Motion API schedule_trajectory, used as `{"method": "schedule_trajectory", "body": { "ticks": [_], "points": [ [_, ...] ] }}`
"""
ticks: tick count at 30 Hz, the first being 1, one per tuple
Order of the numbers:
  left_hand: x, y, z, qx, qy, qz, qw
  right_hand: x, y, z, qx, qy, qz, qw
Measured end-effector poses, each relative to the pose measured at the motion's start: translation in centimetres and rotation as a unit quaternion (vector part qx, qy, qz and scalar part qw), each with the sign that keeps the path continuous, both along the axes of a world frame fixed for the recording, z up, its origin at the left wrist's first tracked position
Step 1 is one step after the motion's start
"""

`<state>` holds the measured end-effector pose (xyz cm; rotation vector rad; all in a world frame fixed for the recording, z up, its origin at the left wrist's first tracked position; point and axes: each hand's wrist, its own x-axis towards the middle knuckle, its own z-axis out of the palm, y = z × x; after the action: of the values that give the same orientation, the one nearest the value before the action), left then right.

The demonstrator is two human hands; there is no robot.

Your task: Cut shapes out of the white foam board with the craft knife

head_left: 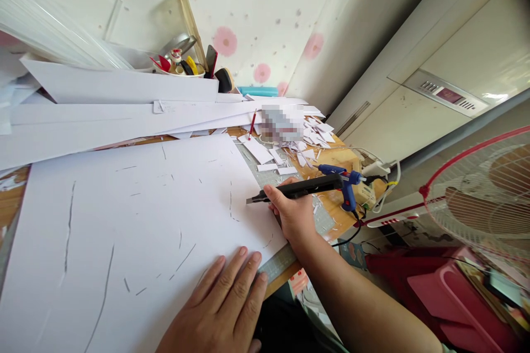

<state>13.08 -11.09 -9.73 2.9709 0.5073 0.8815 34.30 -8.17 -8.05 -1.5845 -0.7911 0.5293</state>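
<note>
A large white sheet of board (124,198), marked with scattered dark lines, covers most of the table. My left hand (226,300) lies flat on its near edge with the fingers stretched out. My right hand (293,212) is closed around a black utility knife (306,186). The knife's short blade points left, over the right part of the sheet near a dashed curved line. Whether the blade touches the surface I cannot tell. Beneath the sheet's right edge shows a grey cutting mat (281,265).
White offcuts (285,162) and a red pencil (252,124) lie behind the sheet. A blue glue gun (345,182) with a cord stands at the table's right edge. Stacked white boards (124,116) run along the wall. A fan (480,193) is at the right.
</note>
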Motion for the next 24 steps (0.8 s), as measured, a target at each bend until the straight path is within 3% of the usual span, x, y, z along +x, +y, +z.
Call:
{"method": "schedule_trajectory", "body": {
  "ticks": [11, 24],
  "points": [
    [0.1, -0.2, 0.2, -0.024, 0.042, 0.026, 0.999, -0.7, -0.2, 1.3, -0.030, -0.021, 0.002, 0.999],
    [-0.2, 0.0, 0.1, 0.024, 0.060, 0.012, 0.998, 0.1, 0.1, 0.4, 0.020, 0.019, -0.007, 1.000]
  ]
}}
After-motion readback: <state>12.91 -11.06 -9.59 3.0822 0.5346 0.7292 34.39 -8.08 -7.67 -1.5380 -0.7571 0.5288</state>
